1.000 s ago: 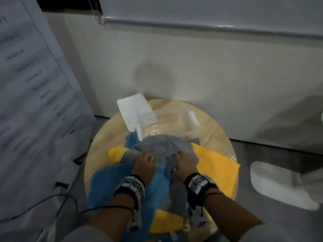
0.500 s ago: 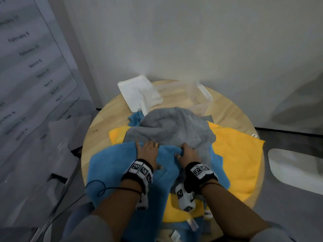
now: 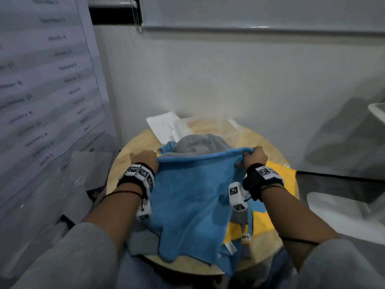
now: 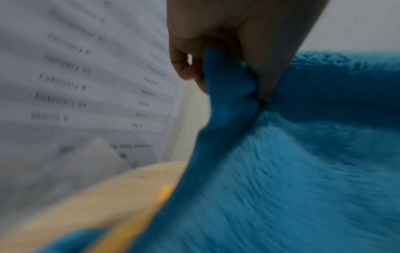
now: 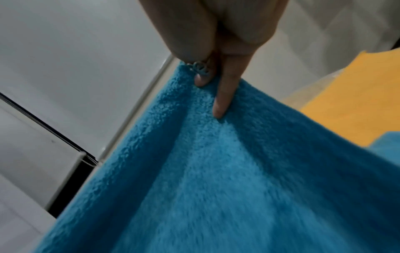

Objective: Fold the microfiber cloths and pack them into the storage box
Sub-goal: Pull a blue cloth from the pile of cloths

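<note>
A blue microfiber cloth (image 3: 191,197) hangs lifted above the round wooden table (image 3: 125,163). My left hand (image 3: 143,158) pinches its top left corner (image 4: 229,75) and my right hand (image 3: 257,155) pinches its top right corner (image 5: 194,82), so the top edge is stretched between them. Behind it a grey cloth (image 3: 200,143) lies bunched on the pile. A yellow cloth (image 3: 275,184) lies spread beneath, at the right. The clear storage box (image 3: 210,127) stands at the table's far edge, partly hidden by the grey cloth.
A white lid (image 3: 164,124) lies left of the box. A large printed sheet (image 3: 41,84) leans at the left, close to the table. The wall stands right behind the table. A white object (image 3: 337,211) lies on the floor at the right.
Both hands have taken the blue cloth's corners, moved apart and raised it off the pile; a second ago they were pressed on the grey cloth near the middle.
</note>
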The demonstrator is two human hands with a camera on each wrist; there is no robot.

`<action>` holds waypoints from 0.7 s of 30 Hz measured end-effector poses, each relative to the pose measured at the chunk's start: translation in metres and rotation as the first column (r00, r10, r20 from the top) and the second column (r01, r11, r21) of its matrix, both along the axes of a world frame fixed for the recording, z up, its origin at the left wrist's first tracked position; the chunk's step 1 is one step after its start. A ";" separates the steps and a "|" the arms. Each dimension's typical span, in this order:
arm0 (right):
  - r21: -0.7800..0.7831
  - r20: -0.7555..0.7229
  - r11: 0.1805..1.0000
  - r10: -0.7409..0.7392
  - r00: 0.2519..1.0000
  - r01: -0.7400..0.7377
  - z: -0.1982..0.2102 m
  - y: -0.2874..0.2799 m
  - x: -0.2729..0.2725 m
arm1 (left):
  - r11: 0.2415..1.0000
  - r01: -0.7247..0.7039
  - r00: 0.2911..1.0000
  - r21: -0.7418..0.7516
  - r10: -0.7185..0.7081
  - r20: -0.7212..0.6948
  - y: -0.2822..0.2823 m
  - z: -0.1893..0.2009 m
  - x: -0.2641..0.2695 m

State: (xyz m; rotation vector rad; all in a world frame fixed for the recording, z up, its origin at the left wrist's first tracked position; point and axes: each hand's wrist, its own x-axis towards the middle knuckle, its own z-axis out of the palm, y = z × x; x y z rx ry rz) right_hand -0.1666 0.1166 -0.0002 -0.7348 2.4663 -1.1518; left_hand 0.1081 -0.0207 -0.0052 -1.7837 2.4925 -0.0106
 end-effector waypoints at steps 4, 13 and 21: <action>-0.324 -0.020 0.946 -0.021 1.000 0.014 0.051 -0.009 -0.006 | 0.985 -0.152 0.789 -0.079 0.073 -0.610 -0.014 0.063 -0.015; -0.816 -0.107 0.572 -0.004 0.994 -0.085 0.101 0.026 -0.020 | 0.838 -0.169 0.277 -0.518 -0.464 -0.841 0.024 0.169 -0.023; -0.277 -0.076 0.952 0.111 0.991 -0.128 -0.039 0.096 -0.010 | 0.956 0.228 0.849 -0.185 -0.288 -0.443 0.050 0.016 0.047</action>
